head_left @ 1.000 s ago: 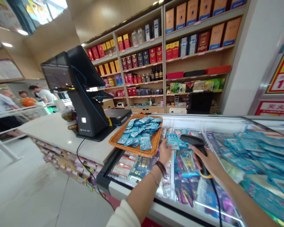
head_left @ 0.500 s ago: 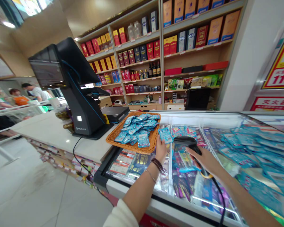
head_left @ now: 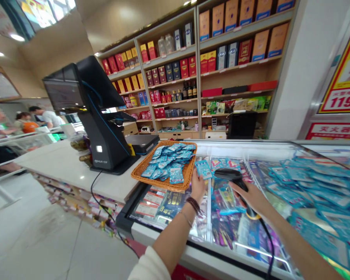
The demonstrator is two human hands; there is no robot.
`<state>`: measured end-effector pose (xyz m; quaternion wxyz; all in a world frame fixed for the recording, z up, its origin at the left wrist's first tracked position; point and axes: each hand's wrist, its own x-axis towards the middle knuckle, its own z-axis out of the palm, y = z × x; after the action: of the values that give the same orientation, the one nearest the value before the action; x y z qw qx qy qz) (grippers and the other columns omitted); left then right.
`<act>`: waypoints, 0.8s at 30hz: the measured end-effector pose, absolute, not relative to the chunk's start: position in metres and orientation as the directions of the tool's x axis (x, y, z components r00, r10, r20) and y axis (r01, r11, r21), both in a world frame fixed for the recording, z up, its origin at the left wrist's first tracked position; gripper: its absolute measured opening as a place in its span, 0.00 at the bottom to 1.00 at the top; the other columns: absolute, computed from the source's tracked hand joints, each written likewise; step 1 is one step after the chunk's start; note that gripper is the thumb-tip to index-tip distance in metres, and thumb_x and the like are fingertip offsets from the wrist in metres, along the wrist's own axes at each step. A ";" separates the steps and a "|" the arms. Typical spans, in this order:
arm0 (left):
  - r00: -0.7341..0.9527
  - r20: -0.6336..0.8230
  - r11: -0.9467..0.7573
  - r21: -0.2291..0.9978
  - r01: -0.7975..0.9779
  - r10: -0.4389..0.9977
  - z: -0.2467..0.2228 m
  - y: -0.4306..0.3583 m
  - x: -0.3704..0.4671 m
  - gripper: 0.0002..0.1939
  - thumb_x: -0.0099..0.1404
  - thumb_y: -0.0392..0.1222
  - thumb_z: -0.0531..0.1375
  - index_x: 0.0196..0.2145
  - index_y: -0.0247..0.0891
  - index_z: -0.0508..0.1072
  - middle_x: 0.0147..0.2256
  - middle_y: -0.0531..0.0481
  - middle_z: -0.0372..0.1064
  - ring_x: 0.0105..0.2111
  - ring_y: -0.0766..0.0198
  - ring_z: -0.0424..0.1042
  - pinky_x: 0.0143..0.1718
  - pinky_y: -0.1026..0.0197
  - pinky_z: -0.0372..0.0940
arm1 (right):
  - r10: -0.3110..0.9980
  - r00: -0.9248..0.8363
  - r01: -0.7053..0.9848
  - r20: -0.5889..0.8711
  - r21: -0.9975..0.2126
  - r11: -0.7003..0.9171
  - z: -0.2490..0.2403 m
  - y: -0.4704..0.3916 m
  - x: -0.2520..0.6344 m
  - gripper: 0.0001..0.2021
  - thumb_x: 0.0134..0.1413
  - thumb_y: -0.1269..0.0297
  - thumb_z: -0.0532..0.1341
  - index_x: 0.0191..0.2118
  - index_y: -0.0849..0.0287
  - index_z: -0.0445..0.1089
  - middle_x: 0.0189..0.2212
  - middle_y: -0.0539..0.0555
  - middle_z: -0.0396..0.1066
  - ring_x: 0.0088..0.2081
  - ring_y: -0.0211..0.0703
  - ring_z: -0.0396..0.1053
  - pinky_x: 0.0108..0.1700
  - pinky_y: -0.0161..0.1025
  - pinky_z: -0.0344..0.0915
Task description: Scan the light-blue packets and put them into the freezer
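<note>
Between the fingers of my left hand (head_left: 197,184) is a small blue packet (head_left: 203,169), held just right of a wicker basket (head_left: 137,171). Many similar blue packets (head_left: 165,160) lie heaped in that basket. My right hand (head_left: 249,196) is wrapped round the handle of a black barcode scanner (head_left: 229,174), whose head points left at the held packet, a small gap away. A black cable hangs from the scanner's handle. Both hands are above the glass top of a freezer (head_left: 151,233).
A black point-of-sale terminal (head_left: 102,128) stands on the white counter (head_left: 61,163) at left, beside a flat dark box (head_left: 142,144). More blue packets (head_left: 309,186) lie at right. Shelves of boxes (head_left: 169,74) fill the back. People (head_left: 46,116) are at far left.
The camera view has tilted and shifted slightly, so the shelves and terminal appear a little lower. Both hands keep their hold, with the packet and scanner nearly unmoved relative to each other.
</note>
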<state>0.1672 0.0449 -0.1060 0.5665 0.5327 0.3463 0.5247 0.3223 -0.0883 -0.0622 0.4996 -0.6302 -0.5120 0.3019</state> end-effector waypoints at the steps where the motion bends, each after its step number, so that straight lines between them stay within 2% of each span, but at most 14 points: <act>1: 0.196 0.144 -0.094 0.966 -0.242 0.970 -0.105 0.044 0.169 0.16 0.67 0.34 0.61 0.52 0.41 0.72 0.47 0.44 0.78 0.49 0.58 0.78 0.54 0.52 0.73 | 0.942 0.305 0.326 0.139 -0.945 0.034 -0.062 -0.089 0.327 0.25 0.51 0.39 0.65 0.19 0.53 0.63 0.09 0.45 0.62 0.11 0.37 0.59 0.19 0.36 0.57; 4: 0.218 0.077 -0.016 0.963 -0.268 0.973 -0.100 0.040 0.174 0.11 0.63 0.37 0.65 0.44 0.39 0.73 0.40 0.46 0.79 0.42 0.59 0.80 0.49 0.54 0.75 | 0.911 0.383 0.253 0.153 -0.966 0.056 -0.062 -0.098 0.352 0.24 0.49 0.39 0.67 0.20 0.54 0.64 0.12 0.45 0.64 0.11 0.35 0.59 0.17 0.35 0.55; 7: 0.272 0.047 0.018 0.972 -0.234 0.961 -0.094 0.038 0.182 0.13 0.59 0.42 0.69 0.40 0.37 0.74 0.36 0.46 0.79 0.38 0.59 0.81 0.45 0.55 0.76 | 0.849 0.504 0.207 0.160 -0.976 0.062 -0.060 -0.119 0.390 0.24 0.47 0.38 0.67 0.21 0.54 0.64 0.14 0.45 0.65 0.11 0.35 0.59 0.16 0.35 0.54; 10: 0.301 0.016 0.041 0.982 -0.183 0.954 -0.091 0.034 0.202 0.16 0.57 0.44 0.71 0.40 0.36 0.75 0.35 0.46 0.79 0.35 0.58 0.80 0.41 0.54 0.76 | 0.751 0.637 0.222 0.174 -0.974 0.037 -0.056 -0.150 0.431 0.24 0.46 0.38 0.67 0.20 0.53 0.63 0.12 0.44 0.62 0.11 0.35 0.59 0.16 0.36 0.55; 15: 0.482 0.021 0.080 0.979 -0.187 0.876 -0.094 0.014 0.263 0.14 0.57 0.47 0.71 0.37 0.37 0.77 0.34 0.48 0.78 0.35 0.58 0.80 0.43 0.54 0.75 | 0.589 0.793 0.229 0.156 -0.972 -0.051 -0.054 -0.210 0.490 0.24 0.44 0.37 0.66 0.19 0.53 0.63 0.12 0.46 0.64 0.11 0.37 0.60 0.16 0.36 0.56; 20: 0.628 0.070 0.111 0.963 -0.244 0.775 -0.090 -0.017 0.338 0.19 0.55 0.48 0.73 0.40 0.37 0.78 0.37 0.46 0.78 0.36 0.59 0.78 0.44 0.54 0.74 | 0.462 0.869 0.217 0.175 -0.975 -0.038 -0.055 -0.256 0.525 0.23 0.43 0.38 0.67 0.21 0.53 0.65 0.15 0.48 0.67 0.13 0.38 0.62 0.15 0.37 0.58; 24: 0.733 0.071 0.122 0.971 -0.207 0.677 -0.075 -0.039 0.398 0.16 0.55 0.44 0.73 0.40 0.36 0.78 0.38 0.44 0.78 0.37 0.58 0.78 0.45 0.54 0.74 | 0.406 0.897 0.229 0.174 -0.969 -0.089 -0.059 -0.277 0.542 0.25 0.43 0.37 0.66 0.19 0.53 0.64 0.12 0.49 0.65 0.13 0.41 0.63 0.16 0.39 0.60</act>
<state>0.3976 -0.0392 -0.0750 0.7217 0.5878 0.1998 0.3061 0.5416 -0.2773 -0.0587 0.6395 -0.7345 -0.2160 0.0695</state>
